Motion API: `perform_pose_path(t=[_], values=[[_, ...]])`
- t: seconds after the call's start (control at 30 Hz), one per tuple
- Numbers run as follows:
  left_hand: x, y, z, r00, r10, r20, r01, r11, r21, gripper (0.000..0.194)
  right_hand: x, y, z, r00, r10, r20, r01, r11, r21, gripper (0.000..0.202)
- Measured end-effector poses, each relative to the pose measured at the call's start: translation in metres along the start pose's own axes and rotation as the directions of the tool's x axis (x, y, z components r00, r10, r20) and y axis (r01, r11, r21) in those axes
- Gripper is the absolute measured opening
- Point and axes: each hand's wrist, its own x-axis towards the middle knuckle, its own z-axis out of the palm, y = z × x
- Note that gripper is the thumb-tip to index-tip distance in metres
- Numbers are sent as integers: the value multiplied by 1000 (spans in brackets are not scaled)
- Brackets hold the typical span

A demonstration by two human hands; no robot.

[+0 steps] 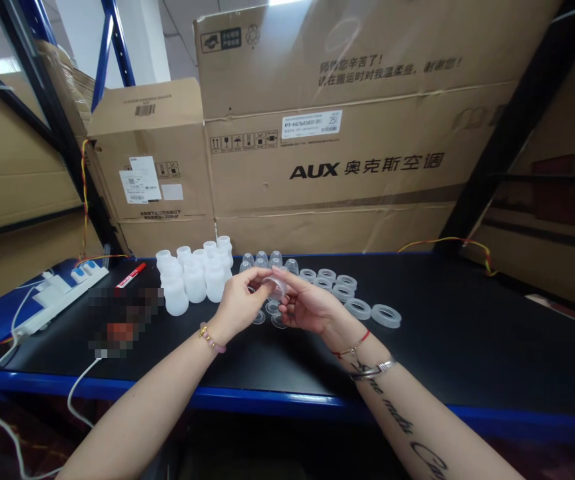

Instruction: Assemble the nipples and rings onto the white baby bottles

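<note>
Between my left hand [244,297] and my right hand [308,300] is a translucent ring-shaped piece [278,287], gripped by the fingers of both. Fingers cover part of it, so its full form is hidden. Behind the hands stand several clear dome-shaped caps [276,258]. Beneath the fingers lie a few clear flanged pieces [258,318], partly covered. Left of my left hand, frosted white bottles [196,283] stand upright in a group without lids. Translucent rings [386,316] lie in rows beyond and to the right of my right hand.
A red marker [130,275] lies left of the bottles, near a blurred-out object [126,323] with a white cable. A power strip [62,297] rests at the left. Large cardboard boxes [367,200] stand behind the black tabletop [447,360], which has a blue front edge.
</note>
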Motion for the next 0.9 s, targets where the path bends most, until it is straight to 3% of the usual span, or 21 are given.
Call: perform_pose_path(t=[0.1,0.27,0.43,0.57,0.7,0.9], values=[[-2,3,2,1000,6,-27,-3,995,102,13,-4,-3,3,996,52,-76,-48,997,54,31],[-3,5,3,1000,1,-28,4,979,203,9,1,-1,2,994,96,-45,-90,989,115,30],[-3,4,1,977,207,50,-211,914,345,29,7,3,-3,994,108,-4,-107,983,147,39],[-2,4,-1,961,254,106,-275,903,330,33,6,2,-1,989,148,-16,-142,971,193,43],[-2,4,-2,967,219,134,-250,919,306,30,2,-1,3,980,200,-20,-191,957,217,45],[-2,4,1,991,136,21,-136,946,294,13,-3,-3,8,970,244,-16,-238,955,176,44]])
